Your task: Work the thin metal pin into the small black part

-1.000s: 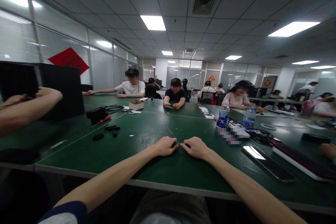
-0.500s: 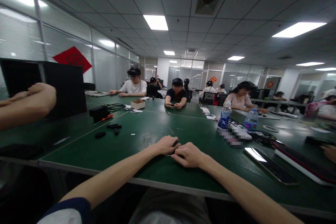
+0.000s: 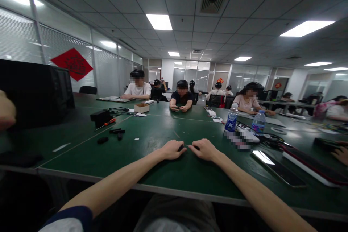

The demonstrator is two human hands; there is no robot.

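My left hand (image 3: 173, 149) rests low over the green table (image 3: 152, 166), its fingers curled round a small black object (image 3: 181, 148) that shows only in part. A short gap to the right, my right hand (image 3: 204, 149) is closed, with thumb and forefinger pinched together. A thin pale sliver (image 3: 187, 146) shows between the two hands, by the right fingertips. Most of what the right fingers hold is hidden, and its kind cannot be made out.
Several small black parts (image 3: 117, 131) and an orange-handled screwdriver (image 3: 109, 122) lie to the left near a black box (image 3: 99, 119). Bottles (image 3: 231, 119), cables and a phone (image 3: 277, 168) are on the right. Opposite, a person (image 3: 181, 98) works at the table.
My right hand has moved away from the left, up and to the right, opening a gap. The left hand stays nearly still. At far left, another person's arm has drawn back.
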